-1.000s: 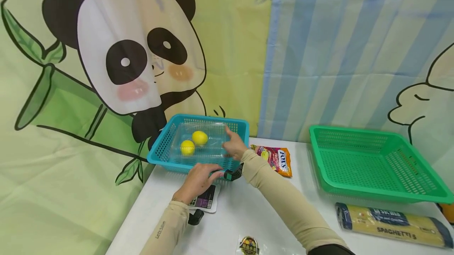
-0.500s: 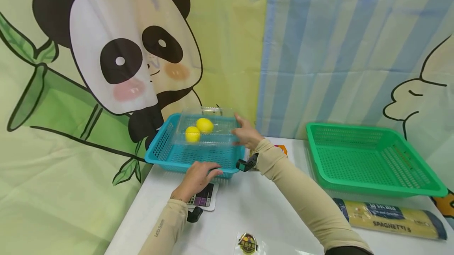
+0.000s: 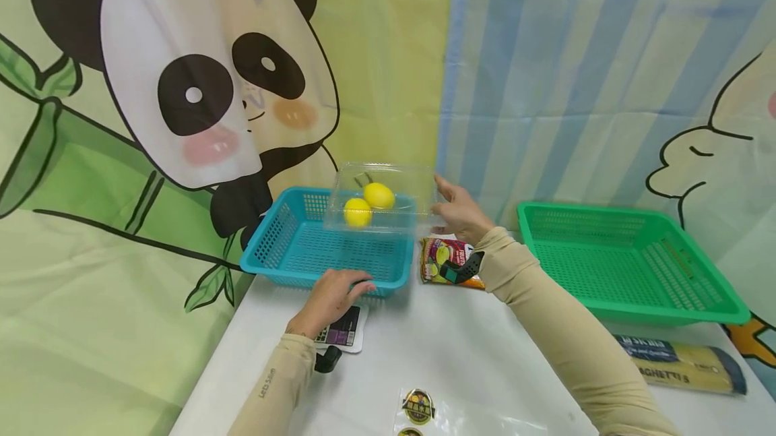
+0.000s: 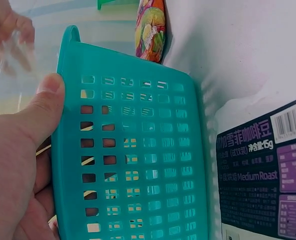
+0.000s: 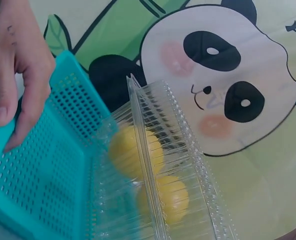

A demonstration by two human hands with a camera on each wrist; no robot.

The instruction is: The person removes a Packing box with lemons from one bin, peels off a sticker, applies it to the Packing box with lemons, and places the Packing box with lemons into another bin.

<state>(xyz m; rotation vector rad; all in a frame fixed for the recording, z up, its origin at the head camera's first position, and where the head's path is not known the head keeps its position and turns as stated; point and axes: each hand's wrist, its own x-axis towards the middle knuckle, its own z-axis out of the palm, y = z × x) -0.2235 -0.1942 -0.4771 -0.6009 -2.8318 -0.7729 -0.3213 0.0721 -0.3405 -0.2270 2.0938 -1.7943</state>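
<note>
Left grip (image 3: 330, 298) is clamped on the near rim of the blue basket (image 3: 303, 247). Just by that hand, a flat packet (image 3: 342, 329) lies on the smooth white table (image 3: 339, 402). The basket is hard plastic, full of little square holes. Farther off, the right grip (image 3: 463, 213) pinches the right end of a thin, see-through plastic box (image 3: 412, 187). The box is over the basket's far right part; it seems lifted off it, though clear plastic is hard to judge. Two round yellow lemons (image 3: 378, 196) sit inside, touching. Behind hangs a soft panda cloth (image 3: 388, 52).

Only the left wrist view shows "Medium Roast" on the packet, and fingers through the basket's holes. The right wrist view best shows the box's ridges and bumpy edge.
</note>
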